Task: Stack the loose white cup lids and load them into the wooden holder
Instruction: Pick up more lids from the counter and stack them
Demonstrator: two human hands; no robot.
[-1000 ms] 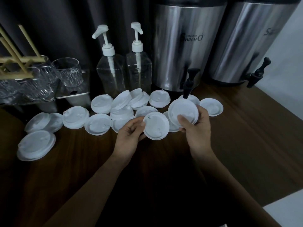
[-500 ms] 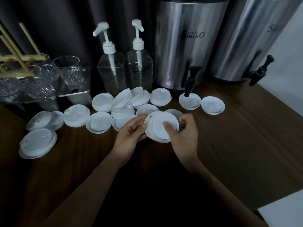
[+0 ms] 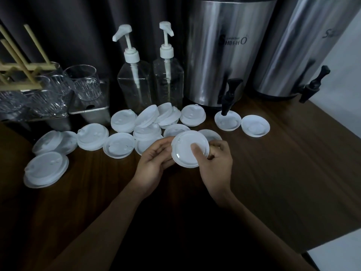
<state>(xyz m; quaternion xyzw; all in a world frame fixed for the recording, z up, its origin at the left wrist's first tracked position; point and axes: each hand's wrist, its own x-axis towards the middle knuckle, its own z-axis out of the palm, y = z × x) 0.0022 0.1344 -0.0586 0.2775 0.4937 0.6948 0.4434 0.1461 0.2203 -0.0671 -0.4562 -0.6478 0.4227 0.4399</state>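
Both hands hold a small stack of white cup lids (image 3: 186, 148) just above the dark wooden counter (image 3: 283, 163). My left hand (image 3: 154, 163) grips its left edge. My right hand (image 3: 213, 163) holds the right side with the thumb pressed on top. Several loose white lids (image 3: 119, 147) lie scattered behind and to the left, some overlapping. Two more lids (image 3: 255, 126) rest to the right, below a black tap. The wooden holder (image 3: 21, 65), made of pale sticks, stands at the far left edge, partly cut off.
Two clear pump bottles (image 3: 134, 85) stand behind the lids. Two steel drink urns (image 3: 220, 51) with black taps fill the back right. Clear glasses (image 3: 82, 83) sit on a metal tray at the back left. The counter's edge runs along the right.
My right hand brought its lid leftward onto the lid in my left hand. The two lids are now one stack, held by both hands.
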